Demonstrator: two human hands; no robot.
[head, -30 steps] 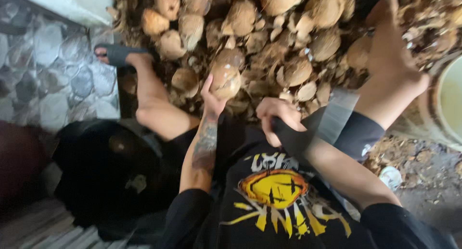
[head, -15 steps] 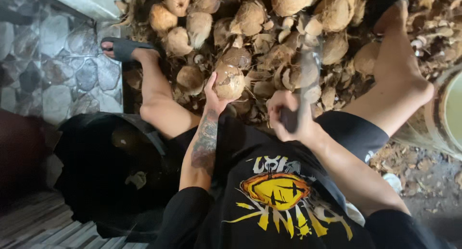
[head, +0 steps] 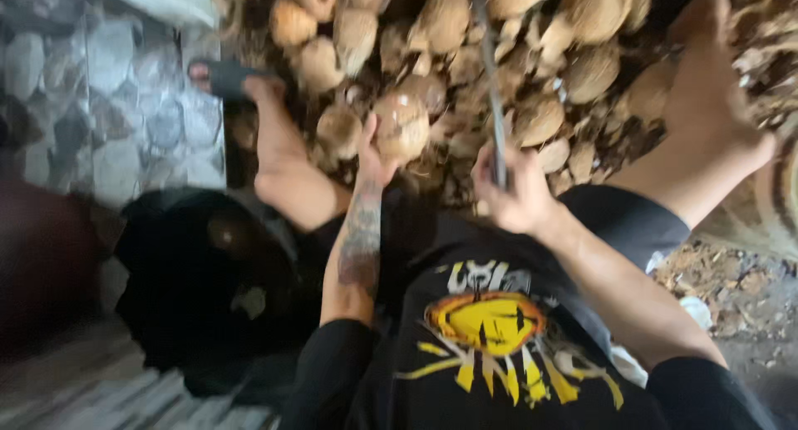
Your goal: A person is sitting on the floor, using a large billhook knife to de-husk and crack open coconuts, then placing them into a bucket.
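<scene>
Two hands: both busy over a heap of husked coconuts, each closed on its own thing, apart from one another.
Left hand (head: pixel 371 151): fingers wrapped from below around a round, pale brown husked coconut (head: pixel 401 126), holding it up just in front of the pile.
Right hand (head: pixel 511 195): fist clamped on the handle of a long, grey metal blade (head: pixel 492 89) that stands nearly upright, its edge blurred, a little to the right of the held coconut and not touching it.
Pile of brown fibrous coconuts (head: pixel 582 64): fills the top of the view, behind both hands.
Legs: bare, spread to either side of the pile; the left foot wears a dark sandal (head: pixel 226 76).
Shirt: black with a yellow print (head: pixel 486 322), in the foreground.
Black tub (head: pixel 199 280): on the floor at the person's left, beside the grey stone-patterned tiles (head: pixel 100 122).
</scene>
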